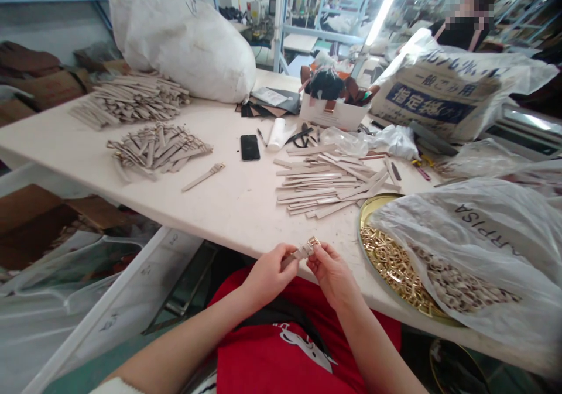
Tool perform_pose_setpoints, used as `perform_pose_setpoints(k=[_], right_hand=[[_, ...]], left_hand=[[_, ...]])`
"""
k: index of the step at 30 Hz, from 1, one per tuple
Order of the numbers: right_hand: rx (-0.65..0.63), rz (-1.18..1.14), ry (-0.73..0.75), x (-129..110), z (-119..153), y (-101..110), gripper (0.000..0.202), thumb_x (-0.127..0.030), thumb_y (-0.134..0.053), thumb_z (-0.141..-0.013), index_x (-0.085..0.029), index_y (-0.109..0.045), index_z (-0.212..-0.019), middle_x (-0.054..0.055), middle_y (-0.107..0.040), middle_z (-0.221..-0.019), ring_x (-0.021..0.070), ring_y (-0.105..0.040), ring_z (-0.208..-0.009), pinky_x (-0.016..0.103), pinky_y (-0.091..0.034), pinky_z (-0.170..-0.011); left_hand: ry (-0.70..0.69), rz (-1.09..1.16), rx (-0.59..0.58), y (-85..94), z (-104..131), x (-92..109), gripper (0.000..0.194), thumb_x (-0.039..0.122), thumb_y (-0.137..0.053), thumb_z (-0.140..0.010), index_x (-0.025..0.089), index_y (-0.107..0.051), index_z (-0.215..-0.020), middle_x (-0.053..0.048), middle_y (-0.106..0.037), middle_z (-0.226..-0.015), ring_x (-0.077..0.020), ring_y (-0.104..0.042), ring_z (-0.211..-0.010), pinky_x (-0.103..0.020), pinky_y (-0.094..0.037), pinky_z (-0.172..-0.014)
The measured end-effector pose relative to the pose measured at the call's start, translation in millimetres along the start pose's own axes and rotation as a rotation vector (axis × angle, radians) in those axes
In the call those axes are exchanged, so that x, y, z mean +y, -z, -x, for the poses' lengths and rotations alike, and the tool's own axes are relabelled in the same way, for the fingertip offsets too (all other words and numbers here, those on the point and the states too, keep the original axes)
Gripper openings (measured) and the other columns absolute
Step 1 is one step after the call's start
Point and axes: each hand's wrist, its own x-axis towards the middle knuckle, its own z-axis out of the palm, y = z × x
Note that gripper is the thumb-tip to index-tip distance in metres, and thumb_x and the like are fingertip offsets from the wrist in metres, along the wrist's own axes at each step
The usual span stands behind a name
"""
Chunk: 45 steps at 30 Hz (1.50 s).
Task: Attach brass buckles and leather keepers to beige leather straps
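At the table's front edge my left hand (273,270) is closed around a pale beige strap (290,259). A gold buckle (313,244) sits at the strap's end, pinched between the thumb and fingers of my right hand (330,268). Beyond my hands lies a spread of plain beige strips (325,184). To the left, one strap with a buckle (204,177) rests alone, near a heap of buckled straps (158,148). On the right, a round gold tray (362,218) holds many gold buckles (390,259) and a plastic bag of small beige loops (461,283).
A large white sack (184,48) stands at the back left behind a pile of strips (132,96). A phone (250,147), scissors (301,136), a white box (333,115) and a printed bag (432,89) lie farther back. Another person (465,28) is at the upper right.
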Motion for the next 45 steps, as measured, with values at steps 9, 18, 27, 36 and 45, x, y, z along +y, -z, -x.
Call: perform_pose_setpoints(k=[9,18,27,36,45], right_hand=[[0.016,0.06,0.058,16,4,-16,0.019,-0.035,-0.065,-0.07,-0.02,-0.054,-0.073,0.001,-0.059,-0.075,0.0139,-0.056,-0.07,0.029,-0.048,-0.068],[0.054,0.317,0.152,21,6,-10,0.022,-0.04,-0.06,-0.073,-0.019,-0.053,-0.074,-0.001,-0.057,-0.072,0.0137,-0.053,-0.069,0.029,-0.045,-0.07],[0.082,0.365,0.188,21,7,-7,0.023,-0.041,-0.059,-0.075,-0.019,-0.052,-0.074,-0.001,-0.056,-0.071,0.0138,-0.053,-0.068,0.029,-0.045,-0.069],[0.079,0.48,0.257,23,11,-3,0.023,-0.042,-0.057,-0.076,-0.019,-0.052,-0.076,0.0,-0.057,-0.071,0.0145,-0.053,-0.068,0.031,-0.045,-0.067],[-0.014,0.482,0.219,21,11,4,0.021,-0.04,-0.058,-0.077,-0.02,-0.05,-0.074,-0.002,-0.055,-0.069,0.0134,-0.051,-0.067,0.029,-0.043,-0.067]], left_hand=[[-0.196,-0.4,0.148,-1.5,-12,0,0.02,0.031,-0.056,-0.078,0.02,-0.054,-0.095,-0.006,-0.06,-0.097,-0.0225,-0.052,-0.094,-0.036,-0.036,-0.085],[-0.117,-0.274,0.044,5.1,-14,-1,0.017,0.027,-0.058,-0.076,0.019,-0.059,-0.091,-0.005,-0.062,-0.092,-0.0199,-0.054,-0.087,-0.03,-0.038,-0.079],[0.014,0.001,-0.02,10.4,-14,5,0.024,0.037,-0.049,-0.08,0.019,-0.063,-0.09,-0.004,-0.066,-0.086,-0.0182,-0.058,-0.08,-0.027,-0.04,-0.074],[-0.032,-0.055,-0.026,9.1,-13,5,0.022,0.031,-0.044,-0.083,0.02,-0.062,-0.082,-0.001,-0.064,-0.079,-0.0152,-0.056,-0.073,-0.023,-0.038,-0.066],[0.121,0.276,-0.157,8.0,-17,-9,0.021,0.034,-0.049,-0.079,0.015,-0.058,-0.075,0.001,-0.058,-0.067,-0.0115,-0.049,-0.062,-0.022,-0.036,-0.058]])
